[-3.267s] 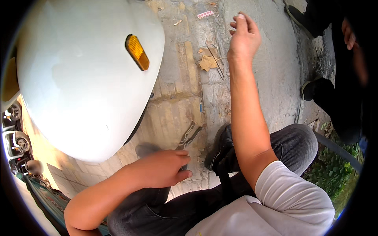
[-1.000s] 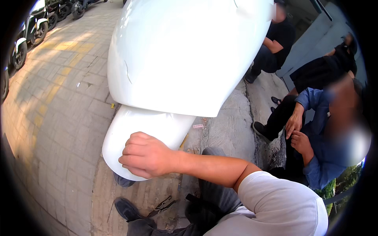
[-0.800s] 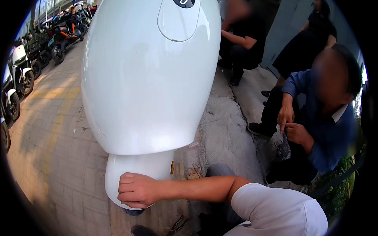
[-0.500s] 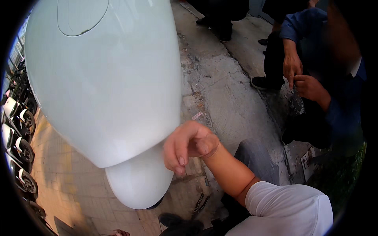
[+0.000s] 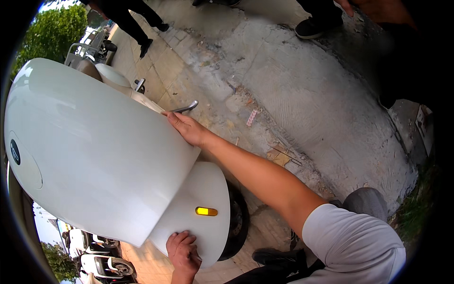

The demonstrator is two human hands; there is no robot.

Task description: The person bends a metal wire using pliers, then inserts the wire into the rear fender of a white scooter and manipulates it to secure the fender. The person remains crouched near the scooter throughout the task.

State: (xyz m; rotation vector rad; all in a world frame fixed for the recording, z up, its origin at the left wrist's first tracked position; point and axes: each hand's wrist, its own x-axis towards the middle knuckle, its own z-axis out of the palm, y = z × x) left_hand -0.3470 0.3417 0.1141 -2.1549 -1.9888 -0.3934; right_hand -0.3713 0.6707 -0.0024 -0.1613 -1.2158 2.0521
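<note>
A large, glossy white front panel (image 5: pixel 94 142) of a scooter fills the left side, with a dark oval badge (image 5: pixel 15 151) on it. Below it sits a white fender (image 5: pixel 201 189) carrying a yellow-orange reflector (image 5: pixel 206 211), beside a black wheel (image 5: pixel 236 222). My right hand (image 5: pixel 189 130) grips the panel's right edge, its thumb on the outer face and its other fingers mostly hidden. On the lower part of the fender rests my left hand (image 5: pixel 183 251), holding nothing, with fingers apart and somewhat bent.
A silver lever-like bar (image 5: pixel 187 107) sticks out past the panel. Parked scooters (image 5: pixel 104 265) stand at lower left. A person's dark-trousered legs (image 5: pixel 135 23) are at the top, and another person's shoe (image 5: pixel 318 28) is at upper right. Rough concrete (image 5: pixel 302 94) borders the paving.
My right hand has moved up from hanging near the panel's lower corner to its right edge. My left hand has come onto the fender. The view has turned, showing more of the scooter's side.
</note>
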